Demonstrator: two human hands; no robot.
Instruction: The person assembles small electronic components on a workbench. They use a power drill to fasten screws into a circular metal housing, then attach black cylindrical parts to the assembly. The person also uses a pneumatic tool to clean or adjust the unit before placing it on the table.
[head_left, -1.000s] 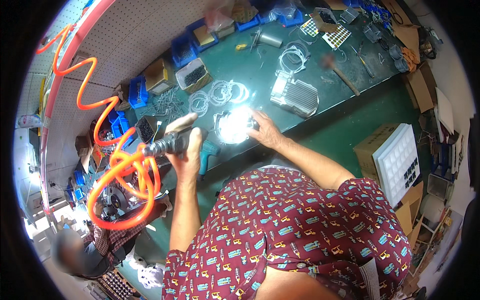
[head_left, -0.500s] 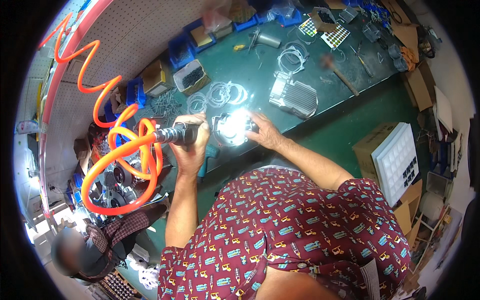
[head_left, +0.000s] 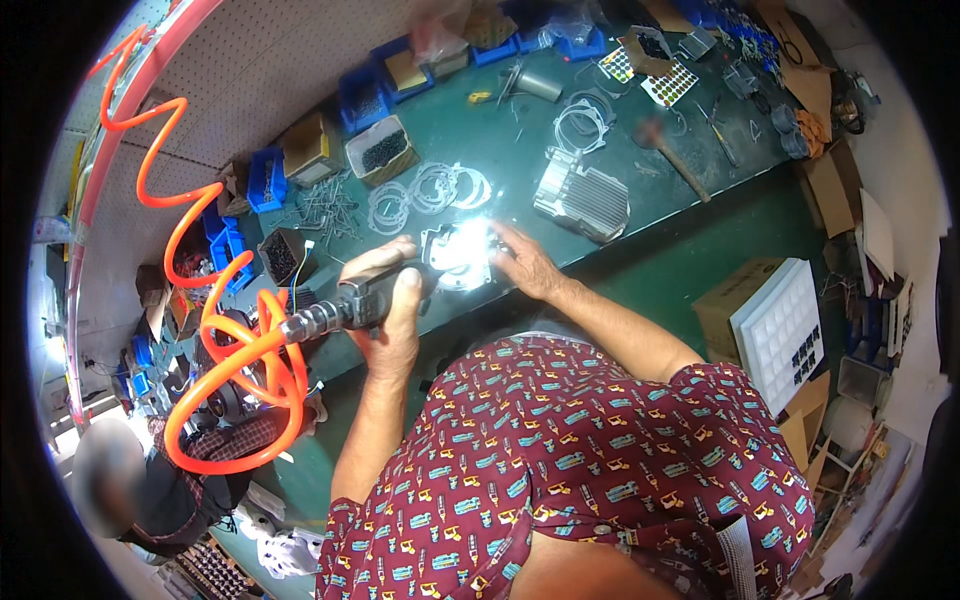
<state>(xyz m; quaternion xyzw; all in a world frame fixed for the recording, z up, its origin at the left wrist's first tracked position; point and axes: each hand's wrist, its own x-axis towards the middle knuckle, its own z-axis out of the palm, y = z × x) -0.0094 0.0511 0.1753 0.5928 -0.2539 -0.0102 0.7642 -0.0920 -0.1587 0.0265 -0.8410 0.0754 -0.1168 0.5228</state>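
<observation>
Well, left fingers [head_left: 372,262] and thumb [head_left: 406,290] flank the tool [head_left: 366,300] (orange-hosed).

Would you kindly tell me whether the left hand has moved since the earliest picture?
Yes: judged against the pale rings on the bench, the left hand has moved rightward, closer to the glare-lit metal part.

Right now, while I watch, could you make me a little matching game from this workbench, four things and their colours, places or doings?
1. coiled hose
2. left hand
3. right hand
4. finned metal housing

A. at the edge of the brightly lit part
B. silver-grey, on the green bench
C. gripping a black tool
D. orange

Pairs: 1-D, 2-C, 3-A, 4-B
</observation>
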